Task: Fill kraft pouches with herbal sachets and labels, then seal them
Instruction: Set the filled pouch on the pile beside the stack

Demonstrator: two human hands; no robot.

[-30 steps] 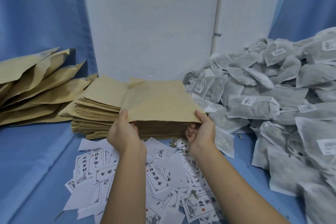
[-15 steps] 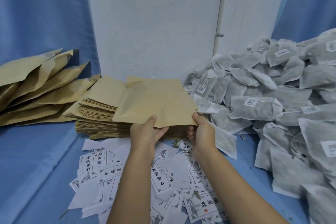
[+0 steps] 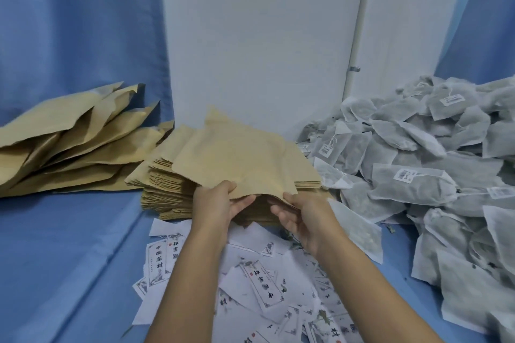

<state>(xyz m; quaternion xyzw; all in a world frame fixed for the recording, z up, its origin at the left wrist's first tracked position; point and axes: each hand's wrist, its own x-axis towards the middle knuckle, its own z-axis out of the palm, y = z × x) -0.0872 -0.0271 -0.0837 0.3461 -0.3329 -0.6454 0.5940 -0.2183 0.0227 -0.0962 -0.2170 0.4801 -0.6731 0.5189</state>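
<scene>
Our left hand [image 3: 220, 203] and right hand [image 3: 303, 214] pinch the top kraft pouch [image 3: 239, 159] by its near edge, just above the stack [image 3: 164, 192]; thin pouches may cling, so two could lift together

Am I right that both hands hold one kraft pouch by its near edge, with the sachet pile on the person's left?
Not quite: the head view shows the sachet pile on the person's right. The left hand and right hand do hold the kraft pouch by its near edge.
</scene>
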